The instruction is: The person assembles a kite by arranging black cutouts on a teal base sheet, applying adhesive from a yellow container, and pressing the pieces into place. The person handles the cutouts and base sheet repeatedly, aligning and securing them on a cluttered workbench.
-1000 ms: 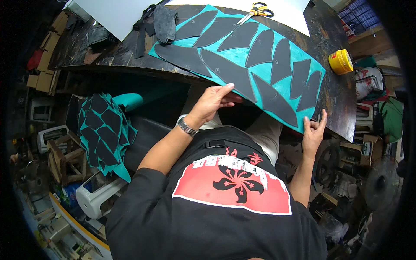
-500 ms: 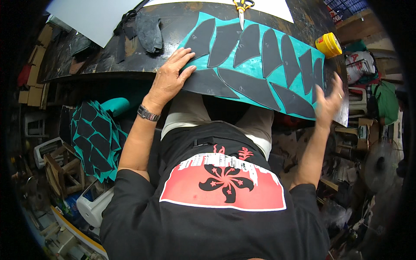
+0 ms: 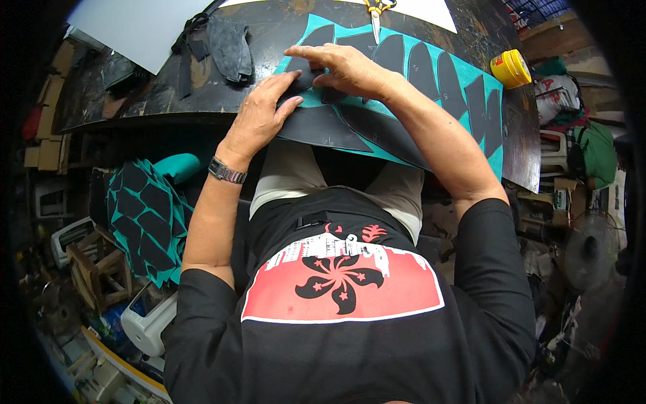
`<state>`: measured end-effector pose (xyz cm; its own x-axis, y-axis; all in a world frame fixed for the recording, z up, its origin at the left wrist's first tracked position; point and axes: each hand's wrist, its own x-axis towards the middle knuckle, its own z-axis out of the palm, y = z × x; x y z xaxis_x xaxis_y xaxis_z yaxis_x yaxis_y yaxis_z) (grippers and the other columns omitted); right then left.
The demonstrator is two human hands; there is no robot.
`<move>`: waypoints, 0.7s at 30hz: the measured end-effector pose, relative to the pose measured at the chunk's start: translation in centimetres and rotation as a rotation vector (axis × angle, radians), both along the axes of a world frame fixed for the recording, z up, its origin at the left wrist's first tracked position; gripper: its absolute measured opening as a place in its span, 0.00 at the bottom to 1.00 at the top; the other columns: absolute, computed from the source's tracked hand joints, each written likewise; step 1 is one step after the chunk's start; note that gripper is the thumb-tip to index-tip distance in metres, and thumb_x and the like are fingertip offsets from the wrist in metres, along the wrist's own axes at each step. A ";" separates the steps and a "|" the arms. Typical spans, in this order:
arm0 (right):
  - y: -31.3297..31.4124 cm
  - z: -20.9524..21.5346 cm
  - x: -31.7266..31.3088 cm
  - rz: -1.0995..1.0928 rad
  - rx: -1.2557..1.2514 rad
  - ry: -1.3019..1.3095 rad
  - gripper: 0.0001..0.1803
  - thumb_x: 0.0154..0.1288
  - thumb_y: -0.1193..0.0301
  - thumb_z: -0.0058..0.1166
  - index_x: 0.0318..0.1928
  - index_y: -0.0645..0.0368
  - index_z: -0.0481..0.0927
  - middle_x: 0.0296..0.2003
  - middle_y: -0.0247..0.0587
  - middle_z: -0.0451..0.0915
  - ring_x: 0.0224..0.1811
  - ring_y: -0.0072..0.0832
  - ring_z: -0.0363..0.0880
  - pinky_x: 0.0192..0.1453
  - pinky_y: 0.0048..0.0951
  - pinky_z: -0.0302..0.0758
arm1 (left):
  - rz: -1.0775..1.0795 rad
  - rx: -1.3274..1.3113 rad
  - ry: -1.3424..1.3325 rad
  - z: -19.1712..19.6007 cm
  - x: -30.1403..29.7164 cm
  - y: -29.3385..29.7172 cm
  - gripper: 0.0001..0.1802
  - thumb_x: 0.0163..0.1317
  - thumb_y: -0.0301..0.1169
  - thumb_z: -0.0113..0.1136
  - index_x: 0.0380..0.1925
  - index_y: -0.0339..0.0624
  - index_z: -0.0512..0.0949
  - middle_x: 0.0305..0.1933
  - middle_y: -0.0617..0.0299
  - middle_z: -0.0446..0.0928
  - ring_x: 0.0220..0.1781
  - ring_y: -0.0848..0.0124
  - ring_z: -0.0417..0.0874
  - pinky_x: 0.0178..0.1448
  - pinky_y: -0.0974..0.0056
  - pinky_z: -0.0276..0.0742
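A green sheet (image 3: 493,165) bearing several dark, leaf-shaped pieces (image 3: 324,125) lies along the table's near edge, partly overhanging my lap. My left hand (image 3: 266,106) rests at the sheet's left end, fingers stretched over a dark piece and thumb apart. Across the sheet reaches my right arm, with my right hand (image 3: 346,70) above its upper left part. The right fingers point left, extended, and nothing shows in them. Whether that hand touches the sheet I cannot tell. My right forearm hides some of the pieces. Scissors (image 3: 376,21) with yellow-and-black handles lie at the sheet's far edge.
A yellow tub (image 3: 510,69) stands beyond the sheet's right end. Dark grey cloth (image 3: 231,50) and a pale board (image 3: 128,27) lie on the table's left. Below left are a stack of similar green-and-black sheets (image 3: 145,215), a wooden stool (image 3: 99,269) and white plastic furniture (image 3: 149,320).
My right hand has swung from the sheet's right end to its upper left part, close to my left hand. The left hand has stayed nearly in place.
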<state>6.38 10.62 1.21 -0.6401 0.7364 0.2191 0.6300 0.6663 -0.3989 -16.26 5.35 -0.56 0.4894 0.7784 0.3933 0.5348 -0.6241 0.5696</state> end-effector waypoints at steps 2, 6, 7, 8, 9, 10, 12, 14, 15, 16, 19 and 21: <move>0.4 -0.1 0.4 0.061 0.268 -0.065 0.40 0.62 0.81 0.57 0.73 0.40 0.64 0.37 0.45 0.81 0.41 0.40 0.83 0.48 0.40 0.83 | 0.009 -0.016 0.011 0.1 0.0 0.3 0.25 0.67 0.38 0.61 0.61 0.39 0.74 0.58 0.46 0.78 0.62 0.51 0.76 0.67 0.53 0.71; 0.5 -0.6 1.2 0.039 0.185 -0.058 0.35 0.66 0.79 0.53 0.71 0.39 0.65 0.41 0.45 0.83 0.44 0.41 0.84 0.50 0.40 0.82 | 0.009 0.034 0.072 0.7 0.4 0.9 0.25 0.67 0.40 0.60 0.62 0.43 0.74 0.53 0.50 0.78 0.57 0.52 0.77 0.64 0.54 0.72; 0.4 -0.8 1.4 -0.027 0.113 0.024 0.36 0.66 0.80 0.54 0.72 0.39 0.65 0.40 0.45 0.83 0.45 0.39 0.84 0.52 0.39 0.82 | 0.011 0.090 0.144 0.7 0.5 1.0 0.25 0.67 0.40 0.60 0.62 0.44 0.74 0.52 0.51 0.78 0.56 0.53 0.77 0.63 0.54 0.73; 0.4 -0.9 1.6 -0.080 0.037 0.109 0.37 0.66 0.80 0.55 0.73 0.38 0.64 0.40 0.45 0.83 0.45 0.38 0.84 0.54 0.38 0.82 | 0.011 0.148 0.217 0.8 0.8 1.1 0.25 0.67 0.40 0.60 0.63 0.45 0.74 0.51 0.53 0.77 0.55 0.54 0.76 0.62 0.55 0.73; 0.4 -1.1 1.8 -0.113 -0.023 0.178 0.38 0.66 0.80 0.56 0.73 0.37 0.64 0.42 0.45 0.83 0.47 0.38 0.84 0.56 0.38 0.82 | 0.006 0.207 0.293 0.8 1.0 1.2 0.26 0.67 0.41 0.60 0.63 0.47 0.74 0.50 0.54 0.77 0.54 0.55 0.76 0.62 0.55 0.73; 0.3 -1.2 2.0 -0.136 -0.085 0.251 0.39 0.65 0.80 0.57 0.73 0.37 0.63 0.44 0.45 0.84 0.48 0.38 0.84 0.58 0.38 0.81 | 0.014 0.232 0.330 0.8 1.2 1.4 0.25 0.65 0.42 0.62 0.61 0.50 0.77 0.49 0.58 0.76 0.53 0.57 0.76 0.61 0.56 0.73; 0.1 -1.4 2.2 -0.164 -0.153 0.331 0.41 0.64 0.79 0.59 0.74 0.36 0.62 0.47 0.45 0.83 0.50 0.38 0.84 0.61 0.39 0.80 | 0.010 0.192 0.349 0.7 1.6 1.9 0.22 0.64 0.41 0.64 0.58 0.49 0.80 0.52 0.57 0.76 0.55 0.58 0.76 0.63 0.56 0.74; -0.4 -1.4 2.3 -0.175 -0.169 0.348 0.43 0.62 0.79 0.62 0.74 0.36 0.61 0.49 0.45 0.83 0.52 0.38 0.84 0.64 0.41 0.79 | -0.017 0.161 0.306 0.8 1.9 2.6 0.20 0.63 0.39 0.66 0.54 0.48 0.83 0.53 0.57 0.77 0.56 0.58 0.78 0.63 0.56 0.75; -0.8 -1.3 2.3 -0.198 -0.191 0.343 0.44 0.61 0.79 0.64 0.75 0.35 0.60 0.50 0.45 0.82 0.52 0.38 0.83 0.65 0.42 0.78 | -0.042 0.148 0.254 0.8 2.0 3.0 0.19 0.62 0.38 0.67 0.52 0.47 0.84 0.53 0.56 0.78 0.56 0.58 0.79 0.63 0.56 0.75; -1.1 -1.2 2.2 -0.191 -0.165 0.322 0.46 0.59 0.79 0.65 0.74 0.35 0.61 0.49 0.43 0.83 0.53 0.39 0.83 0.66 0.42 0.78 | -0.068 0.133 0.203 0.8 2.0 3.3 0.18 0.61 0.38 0.67 0.50 0.46 0.85 0.53 0.56 0.78 0.55 0.58 0.80 0.62 0.57 0.76; -2.0 -0.6 1.8 -0.164 -0.142 0.254 0.46 0.58 0.78 0.66 0.74 0.35 0.61 0.47 0.44 0.83 0.53 0.40 0.83 0.64 0.43 0.79 | -0.046 0.064 0.248 1.1 2.2 3.7 0.16 0.61 0.35 0.68 0.48 0.43 0.85 0.52 0.56 0.80 0.53 0.59 0.82 0.60 0.58 0.78; -2.3 -0.1 1.4 -0.060 0.037 0.104 0.46 0.58 0.78 0.64 0.74 0.37 0.61 0.45 0.45 0.81 0.48 0.44 0.83 0.56 0.41 0.82 | -0.039 0.055 0.237 1.2 2.5 3.7 0.14 0.57 0.32 0.69 0.43 0.39 0.85 0.47 0.54 0.82 0.50 0.55 0.83 0.57 0.56 0.79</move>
